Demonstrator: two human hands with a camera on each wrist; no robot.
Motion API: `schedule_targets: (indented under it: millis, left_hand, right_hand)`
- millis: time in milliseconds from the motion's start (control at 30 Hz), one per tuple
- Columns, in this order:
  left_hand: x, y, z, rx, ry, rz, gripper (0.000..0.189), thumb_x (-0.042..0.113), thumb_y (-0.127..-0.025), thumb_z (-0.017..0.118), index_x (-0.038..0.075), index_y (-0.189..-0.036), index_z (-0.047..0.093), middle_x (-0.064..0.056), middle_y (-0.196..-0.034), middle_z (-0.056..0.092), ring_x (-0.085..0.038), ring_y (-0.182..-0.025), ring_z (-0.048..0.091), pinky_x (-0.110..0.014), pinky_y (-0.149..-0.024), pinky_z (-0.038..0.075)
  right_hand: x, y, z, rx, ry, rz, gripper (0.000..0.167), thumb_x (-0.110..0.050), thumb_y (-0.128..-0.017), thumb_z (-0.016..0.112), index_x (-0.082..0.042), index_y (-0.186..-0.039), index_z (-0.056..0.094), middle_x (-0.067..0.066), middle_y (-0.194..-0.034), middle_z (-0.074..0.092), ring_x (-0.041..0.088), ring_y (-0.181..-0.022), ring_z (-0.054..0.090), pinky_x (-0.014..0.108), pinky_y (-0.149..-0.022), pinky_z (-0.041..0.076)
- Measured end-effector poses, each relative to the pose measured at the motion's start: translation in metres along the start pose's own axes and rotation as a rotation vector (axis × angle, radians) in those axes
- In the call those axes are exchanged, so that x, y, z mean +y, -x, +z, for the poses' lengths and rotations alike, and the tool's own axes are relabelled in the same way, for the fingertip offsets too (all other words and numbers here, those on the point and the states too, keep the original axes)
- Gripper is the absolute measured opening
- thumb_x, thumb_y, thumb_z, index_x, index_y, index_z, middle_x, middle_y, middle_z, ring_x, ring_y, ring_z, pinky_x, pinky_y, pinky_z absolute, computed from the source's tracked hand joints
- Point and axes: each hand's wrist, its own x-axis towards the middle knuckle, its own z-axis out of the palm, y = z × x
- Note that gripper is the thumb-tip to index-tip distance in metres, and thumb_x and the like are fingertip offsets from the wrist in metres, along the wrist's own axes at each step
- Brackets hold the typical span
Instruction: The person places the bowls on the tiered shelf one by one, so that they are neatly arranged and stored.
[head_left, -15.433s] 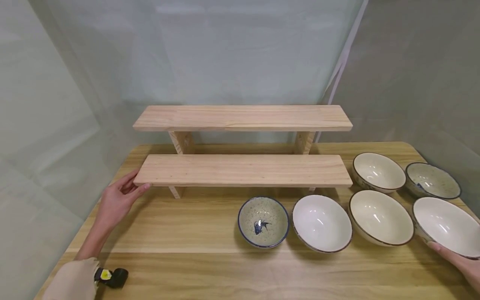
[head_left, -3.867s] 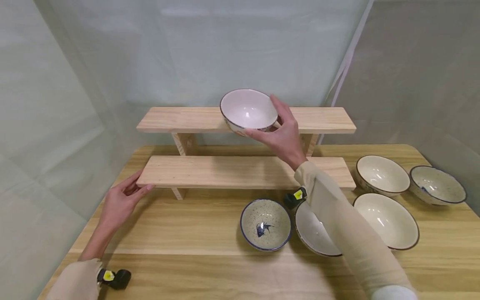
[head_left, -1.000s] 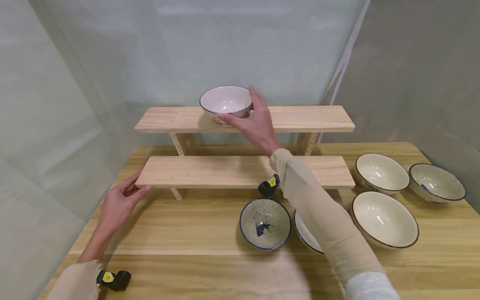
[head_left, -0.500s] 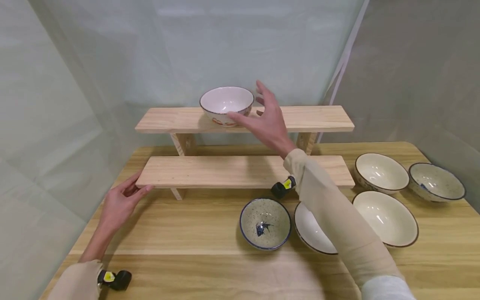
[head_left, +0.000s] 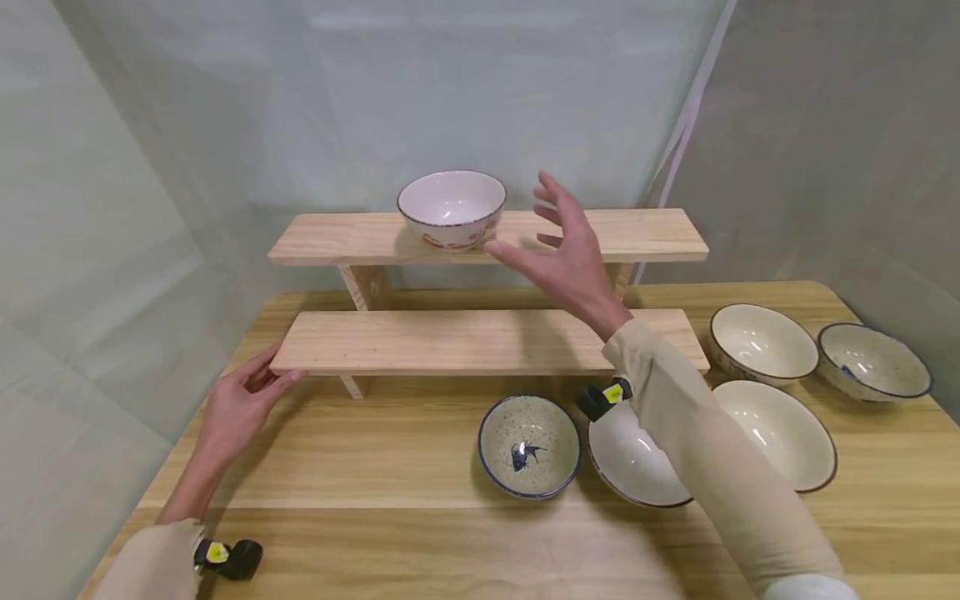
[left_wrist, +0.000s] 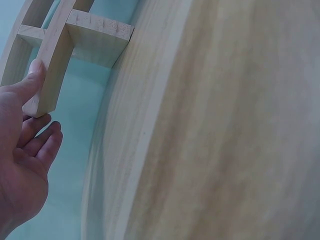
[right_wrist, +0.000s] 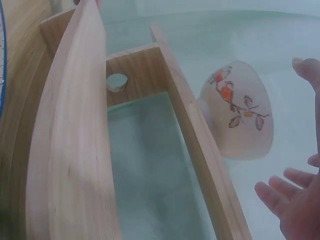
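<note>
A white bowl (head_left: 450,204) with a dark rim sits left of centre on the upper board (head_left: 337,237) of a two-step wooden stand. Red birds and a branch are painted on its outside, plain on the bowl (right_wrist: 245,115) in the right wrist view. Just right of it, my right hand (head_left: 573,258) is held in the air, fingers spread and holding nothing. My left hand (head_left: 240,412) grips the left end of the lower board (head_left: 450,342). In the left wrist view, the thumb of that hand (left_wrist: 22,170) lies on one face of the board, fingers curled at its end.
On the table (head_left: 337,467), a speckled bowl with a blue fish (head_left: 529,450) stands beside a white bowl (head_left: 630,454), partly behind my right sleeve. Further right are a cream bowl (head_left: 787,433), another cream bowl (head_left: 761,342) and a second speckled bowl (head_left: 873,358).
The white bowl from the table's far right was carried to the upper board and set down. My right hand has let go and drawn back rightward. The left hand keeps its grip.
</note>
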Motion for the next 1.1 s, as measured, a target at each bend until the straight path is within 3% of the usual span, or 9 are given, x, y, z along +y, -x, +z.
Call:
schedule_targets:
  millis: [200,500,767,1100]
  left_hand:
    - [-0.001,0.000,0.000,0.003,0.002,0.011,0.070,0.030,-0.101,0.071,-0.005,-0.155,0.041,-0.032,-0.142,0.054,0.010,-0.108,0.054,-0.005,-0.079,0.046]
    - [-0.001,0.000,-0.002,0.004,-0.023,-0.005,0.071,0.032,-0.101,0.070,-0.004,-0.155,0.041,-0.032,-0.143,0.053,-0.007,-0.119,0.058,-0.004,-0.080,0.045]
    - [-0.002,0.000,-0.002,0.006,-0.021,0.005,0.070,0.031,-0.101,0.071,-0.003,-0.155,0.042,-0.032,-0.144,0.052,-0.008,-0.119,0.058,-0.005,-0.080,0.045]
    - [-0.001,-0.001,0.002,0.006,-0.024,-0.005,0.071,0.032,-0.101,0.071,-0.003,-0.155,0.042,-0.031,-0.144,0.053,-0.013,-0.121,0.059,-0.005,-0.080,0.045]
  right_hand:
    - [0.002,0.014,-0.010,-0.023,0.015,-0.062,0.095,-0.021,-0.087,0.087,-0.014,-0.163,0.031,0.007,-0.154,0.047,0.025,-0.140,0.046,0.039,-0.108,0.044]
    - [0.000,0.041,-0.024,-0.065,0.079,-0.129,0.090,-0.017,-0.087,0.086,-0.011,-0.161,0.036,0.012,-0.154,0.047,0.023,-0.139,0.047,0.044,-0.107,0.046]
    - [0.002,0.063,-0.038,-0.084,0.068,-0.120,0.087,-0.010,-0.085,0.086,-0.012,-0.159,0.041,0.008,-0.155,0.047,0.022,-0.138,0.047,0.046,-0.106,0.046]
    - [0.016,0.094,-0.065,-0.092,0.145,-0.182,0.091,0.005,-0.079,0.085,-0.008,-0.158,0.043,0.011,-0.148,0.055,0.024,-0.131,0.053,0.028,-0.101,0.049]
